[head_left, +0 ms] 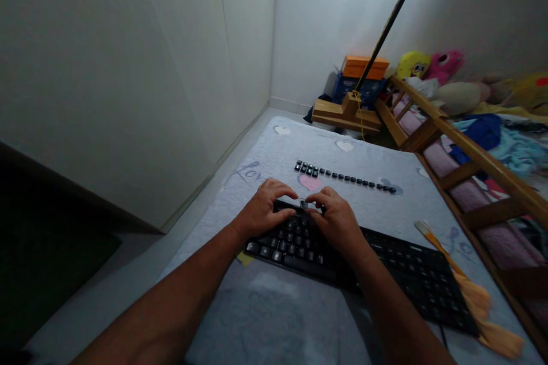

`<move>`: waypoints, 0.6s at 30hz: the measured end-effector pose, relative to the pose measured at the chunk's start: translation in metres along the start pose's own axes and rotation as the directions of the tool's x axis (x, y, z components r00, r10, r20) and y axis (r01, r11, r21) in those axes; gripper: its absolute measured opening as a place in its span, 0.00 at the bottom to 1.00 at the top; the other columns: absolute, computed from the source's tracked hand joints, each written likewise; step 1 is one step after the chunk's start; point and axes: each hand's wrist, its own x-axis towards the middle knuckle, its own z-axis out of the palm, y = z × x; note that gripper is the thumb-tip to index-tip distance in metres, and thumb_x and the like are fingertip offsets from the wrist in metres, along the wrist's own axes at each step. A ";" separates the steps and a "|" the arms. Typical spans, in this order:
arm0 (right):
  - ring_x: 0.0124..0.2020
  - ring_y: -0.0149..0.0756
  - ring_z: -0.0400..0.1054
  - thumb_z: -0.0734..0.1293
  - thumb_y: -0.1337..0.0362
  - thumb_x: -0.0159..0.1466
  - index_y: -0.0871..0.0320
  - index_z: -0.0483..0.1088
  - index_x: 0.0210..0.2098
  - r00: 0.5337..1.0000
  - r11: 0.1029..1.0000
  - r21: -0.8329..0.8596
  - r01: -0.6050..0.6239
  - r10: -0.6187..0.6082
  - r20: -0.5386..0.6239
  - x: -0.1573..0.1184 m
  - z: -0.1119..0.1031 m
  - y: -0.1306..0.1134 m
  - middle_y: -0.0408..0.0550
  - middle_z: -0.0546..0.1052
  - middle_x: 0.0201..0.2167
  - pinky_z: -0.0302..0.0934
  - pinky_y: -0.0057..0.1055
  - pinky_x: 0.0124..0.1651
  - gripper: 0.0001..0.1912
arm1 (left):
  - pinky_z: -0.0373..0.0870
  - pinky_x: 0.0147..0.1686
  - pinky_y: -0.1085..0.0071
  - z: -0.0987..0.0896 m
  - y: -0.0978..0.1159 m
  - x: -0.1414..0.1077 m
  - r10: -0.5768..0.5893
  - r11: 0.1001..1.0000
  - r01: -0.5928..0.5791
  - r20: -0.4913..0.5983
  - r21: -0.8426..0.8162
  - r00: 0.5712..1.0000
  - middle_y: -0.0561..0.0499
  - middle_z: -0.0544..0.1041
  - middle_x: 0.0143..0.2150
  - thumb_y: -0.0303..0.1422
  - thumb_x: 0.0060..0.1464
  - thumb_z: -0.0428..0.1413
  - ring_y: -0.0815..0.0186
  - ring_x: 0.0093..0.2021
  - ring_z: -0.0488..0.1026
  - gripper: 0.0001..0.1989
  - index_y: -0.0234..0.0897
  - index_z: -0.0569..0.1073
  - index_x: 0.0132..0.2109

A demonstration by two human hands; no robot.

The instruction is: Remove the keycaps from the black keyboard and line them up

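Note:
A black keyboard (295, 262) lies at a slant on the light patterned sheet, some of its top-row keys gone. My left hand (268, 208) straddles its far left edge, thumb on the key side and fingers curled past the rim. Just across from it, my right hand (336, 219) pinches a small black keycap (303, 204) between thumb and fingers at the keyboard's far edge. My right palm and wrist cover the middle keys. Beyond both hands, loose black keycaps (353, 179) are set out in a line, doubled at the left end.
A brush (432, 234) and an orange cloth (499, 339) lie at the keyboard's right. A wooden bed rail (479, 159) bounds that side, with plush toys and clothes behind. Pale cabinet doors (171, 68) stand at the left. A wooden stand (342, 111) bears a slanting black pole.

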 end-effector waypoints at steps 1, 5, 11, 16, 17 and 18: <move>0.33 0.33 0.67 0.67 0.68 0.59 0.56 0.75 0.39 0.999 1.000 -0.014 -0.023 0.023 -0.022 0.005 -0.002 0.007 0.44 0.70 0.33 0.59 0.29 0.38 0.08 | 0.61 0.53 0.60 0.000 -0.001 0.000 -0.011 1.000 0.011 -0.030 0.017 0.999 0.49 0.76 0.44 0.32 0.51 0.60 0.59 0.49 0.67 0.11 0.39 0.74 0.44; 0.33 0.33 0.67 0.68 0.67 0.57 0.55 0.77 0.37 0.982 0.977 -0.122 -0.174 0.164 -0.088 0.035 -0.007 0.044 0.44 0.72 0.31 0.58 0.29 0.39 0.08 | 0.61 0.53 0.60 0.001 -0.010 -0.001 -0.047 0.995 0.059 -0.147 0.076 0.988 0.49 0.76 0.43 0.30 0.52 0.58 0.59 0.49 0.67 0.10 0.38 0.74 0.43; 0.29 0.32 0.68 0.68 0.65 0.56 0.55 0.78 0.39 0.949 0.935 -0.166 -0.313 0.304 -0.079 0.070 -0.001 0.077 0.44 0.76 0.28 0.57 0.27 0.34 0.11 | 0.61 0.53 0.60 0.005 -0.021 -0.001 -0.097 0.990 0.112 -0.149 0.089 0.984 0.50 0.77 0.42 0.31 0.53 0.57 0.60 0.48 0.68 0.08 0.39 0.75 0.41; 0.30 0.32 0.69 0.67 0.65 0.56 0.55 0.78 0.40 0.936 0.917 -0.183 -0.353 0.345 -0.074 0.077 0.006 0.080 0.45 0.79 0.30 0.58 0.26 0.35 0.12 | 0.62 0.52 0.60 0.006 -0.021 0.000 -0.127 0.989 0.135 -0.113 0.065 0.986 0.50 0.77 0.41 0.31 0.52 0.56 0.60 0.47 0.69 0.07 0.39 0.75 0.40; 0.31 0.33 0.70 0.68 0.64 0.56 0.55 0.78 0.40 0.935 0.916 -0.186 -0.356 0.349 -0.071 0.078 0.007 0.080 0.45 0.79 0.31 0.58 0.27 0.35 0.13 | 0.63 0.51 0.60 0.006 -0.021 0.000 -0.133 0.988 0.140 -0.109 0.060 0.985 0.50 0.77 0.41 0.31 0.52 0.56 0.60 0.47 0.69 0.07 0.39 0.75 0.40; 0.31 0.33 0.70 0.68 0.64 0.56 0.55 0.78 0.41 0.934 0.915 -0.188 -0.357 0.351 -0.067 0.079 0.008 0.081 0.46 0.79 0.31 0.58 0.27 0.35 0.13 | 0.63 0.51 0.60 0.006 -0.021 0.000 -0.138 0.988 0.145 -0.107 0.057 0.985 0.50 0.77 0.40 0.31 0.52 0.56 0.60 0.47 0.69 0.07 0.39 0.75 0.40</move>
